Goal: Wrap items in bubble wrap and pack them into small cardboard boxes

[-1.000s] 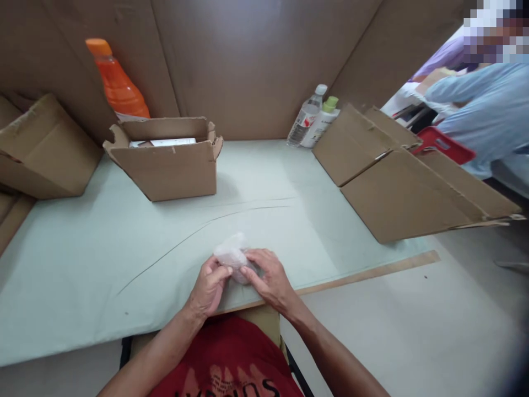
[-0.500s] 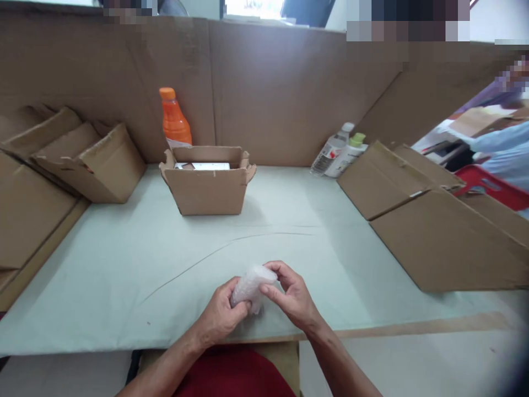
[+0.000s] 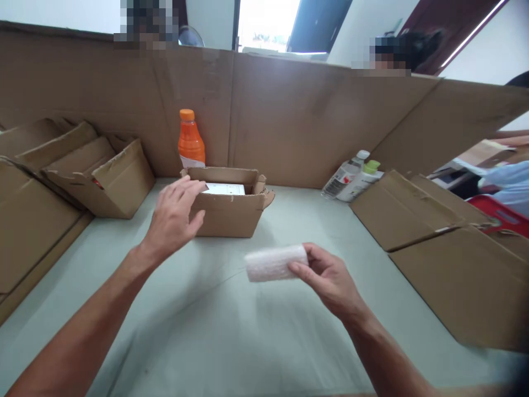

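My right hand [image 3: 326,278] grips one end of a roll of bubble wrap [image 3: 276,263], held sideways above the green tablecloth. Whatever may be inside the wrap cannot be made out. My left hand [image 3: 176,212] is at the left front corner of a small cardboard box [image 3: 227,218], its fingers apart and holding nothing; whether they touch the box I cannot tell. Inside the box lies a white box [image 3: 226,189], partly hidden by the front wall and my left fingers.
An orange bottle [image 3: 192,140] stands behind the box. A clear bottle [image 3: 345,176] and a white bottle with a green cap [image 3: 359,182] lean at the back right. Cardboard boxes flank both sides: a left box [image 3: 111,182] and a right box [image 3: 463,281]. A cardboard partition [image 3: 289,121] closes the back.
My left hand has let go of the bubble wrap and reached forward left to the small box. My right hand has lifted the roll forward and turned it sideways. The view has shifted.
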Demonstrator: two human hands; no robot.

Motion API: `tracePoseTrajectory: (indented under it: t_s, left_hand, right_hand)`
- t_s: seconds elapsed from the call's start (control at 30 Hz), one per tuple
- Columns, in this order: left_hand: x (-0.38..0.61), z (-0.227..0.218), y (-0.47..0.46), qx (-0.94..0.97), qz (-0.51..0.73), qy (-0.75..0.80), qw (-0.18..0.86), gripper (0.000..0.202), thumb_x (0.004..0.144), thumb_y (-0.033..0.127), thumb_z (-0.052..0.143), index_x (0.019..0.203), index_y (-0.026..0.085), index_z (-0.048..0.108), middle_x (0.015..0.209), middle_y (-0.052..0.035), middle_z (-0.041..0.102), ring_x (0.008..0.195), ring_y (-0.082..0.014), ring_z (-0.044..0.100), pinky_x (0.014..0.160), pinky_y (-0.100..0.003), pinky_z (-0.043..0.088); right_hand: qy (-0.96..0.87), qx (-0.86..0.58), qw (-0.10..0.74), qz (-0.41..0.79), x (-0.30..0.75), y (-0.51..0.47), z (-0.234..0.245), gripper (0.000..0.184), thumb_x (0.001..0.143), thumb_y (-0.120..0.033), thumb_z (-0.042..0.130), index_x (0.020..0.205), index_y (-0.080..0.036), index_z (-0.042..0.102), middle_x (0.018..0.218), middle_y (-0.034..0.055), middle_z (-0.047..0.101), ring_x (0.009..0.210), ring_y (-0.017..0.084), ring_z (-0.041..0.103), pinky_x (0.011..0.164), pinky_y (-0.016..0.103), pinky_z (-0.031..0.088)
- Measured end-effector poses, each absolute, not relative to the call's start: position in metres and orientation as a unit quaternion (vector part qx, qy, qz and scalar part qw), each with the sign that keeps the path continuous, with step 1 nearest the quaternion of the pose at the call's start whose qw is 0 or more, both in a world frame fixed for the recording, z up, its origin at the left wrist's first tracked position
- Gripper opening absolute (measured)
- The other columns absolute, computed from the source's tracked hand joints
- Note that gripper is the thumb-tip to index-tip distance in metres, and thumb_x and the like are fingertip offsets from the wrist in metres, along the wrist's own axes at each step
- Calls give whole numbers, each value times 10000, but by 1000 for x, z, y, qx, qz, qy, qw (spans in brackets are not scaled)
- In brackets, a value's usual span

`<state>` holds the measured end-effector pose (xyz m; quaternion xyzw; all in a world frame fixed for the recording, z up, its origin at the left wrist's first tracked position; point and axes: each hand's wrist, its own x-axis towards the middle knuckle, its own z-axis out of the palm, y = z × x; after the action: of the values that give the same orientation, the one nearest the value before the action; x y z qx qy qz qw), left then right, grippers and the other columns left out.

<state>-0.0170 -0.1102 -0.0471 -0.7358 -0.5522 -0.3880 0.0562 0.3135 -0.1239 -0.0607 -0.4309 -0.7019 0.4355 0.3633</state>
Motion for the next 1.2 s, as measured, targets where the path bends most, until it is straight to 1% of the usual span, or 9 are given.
tracePoseTrajectory:
  t_s: [0.07, 0.2, 0.3, 0.43, 0.53, 0.73, 0.87, 1.03, 1.2]
  left_hand:
    - [-28, -41, -80, -739, -354, -564, 104, 441, 840, 194, 564, 1279, 175, 603, 1268, -122, 682, 1311, -315, 545, 1139, -537, 356]
    - [-30, -51, -71, -755, -319, -560, 121, 232, 844, 132, 500, 964, 207, 684, 900, -52, 735, 946, -248, 671, 1113, -543, 378]
    - [-22, -59, -107, -771, -326, -528, 146, 218, 871, 111, 488, 883, 229, 670, 841, -20, 714, 865, -216, 662, 1169, -579, 300]
    - [-13, -61, -174, -772, -344, -518, 132, 238, 852, 69, 521, 949, 242, 653, 863, -14, 720, 828, -206, 673, 1191, -609, 268]
    - [-9, -61, -211, -771, -355, -517, 112, 285, 837, 50, 551, 1018, 250, 643, 882, -5, 726, 825, -201, 687, 1209, -617, 246]
    - [0, -61, -230, -771, -367, -510, 101, 280, 842, 12, 549, 1018, 219, 616, 881, -12, 710, 829, -185, 682, 1193, -619, 278]
    - [0, -62, -226, -766, -387, -503, 102, 242, 862, 15, 555, 1006, 197, 625, 880, -22, 704, 838, -175, 669, 1178, -613, 300]
    - [1, -64, -228, -756, -416, -498, 89, 229, 877, -5, 562, 988, 179, 643, 877, -21, 700, 860, -158, 662, 1173, -614, 301]
    - [4, -64, -230, -752, -430, -494, 69, 236, 864, -26, 560, 955, 176, 643, 861, -21, 687, 859, -152, 652, 1169, -606, 308]
  right_hand:
    - [-678, -423, 404, 446, 307, -107, -47, 260, 856, -451, 735, 940, -207, 695, 806, 27, 702, 706, 164, 652, 614, 261, 540]
    - [-657, -403, 479, 420, 294, -75, -21, 325, 817, -489, 776, 980, -220, 694, 834, 21, 713, 712, 162, 659, 625, 280, 563]
    - [-658, -401, 518, 370, 285, -59, -2, 318, 812, -473, 783, 988, -223, 699, 854, 19, 708, 704, 151, 643, 602, 273, 542]
    - [-689, -395, 515, 321, 270, -59, 17, 272, 833, -440, 758, 1000, -240, 679, 891, 24, 716, 756, 165, 654, 635, 290, 542]
    - [-753, -400, 438, 285, 259, -64, 21, 226, 840, -400, 713, 961, -216, 666, 837, 21, 711, 719, 168, 634, 599, 287, 504]
    - [-814, -530, 235, 29, 237, -61, 21, 121, 764, -283, 676, 733, -206, 589, 592, -20, 567, 534, 125, 455, 523, 275, 279]
    - [-848, -509, 148, 6, 212, -60, 35, 88, 785, -288, 608, 763, -202, 603, 669, 2, 638, 585, 134, 505, 541, 272, 257]
    - [-826, -560, -21, -58, 202, -52, 48, 197, 816, -312, 552, 899, -177, 669, 829, 79, 717, 714, 190, 593, 569, 283, 253]
    - [-829, -553, -62, -57, 204, -45, 44, 220, 828, -321, 545, 923, -171, 675, 877, 96, 732, 752, 205, 627, 563, 291, 248]
